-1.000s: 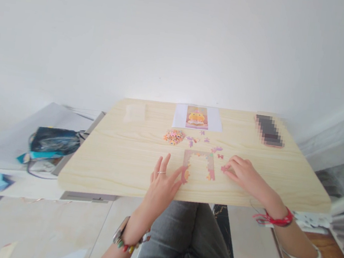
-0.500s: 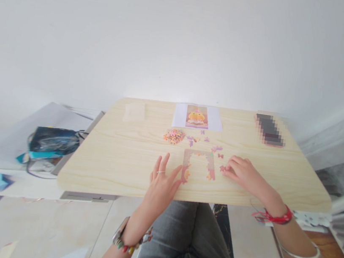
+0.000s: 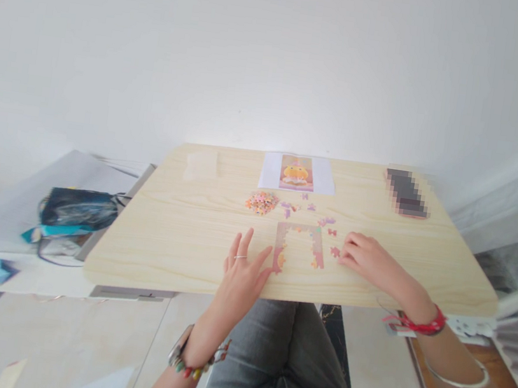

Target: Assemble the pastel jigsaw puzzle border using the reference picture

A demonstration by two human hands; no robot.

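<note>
Right hand (image 3: 360, 253) at pink puzzle piece (image 3: 335, 252); sheet (image 3: 323, 177) bears printed yellow figure (image 3: 296, 171).

Right of the frame's centre, the right hand (image 3: 366, 255) is easing rightward off 1 reddish puzzle piece (image 3: 335, 252), baring more of it; left of centre, the left hand (image 3: 241, 277) is shifting its index fingertip slightly leftward from the assembled border (image 3: 279, 243); the table (image 3: 159, 250) is drifting slightly upward.
</note>
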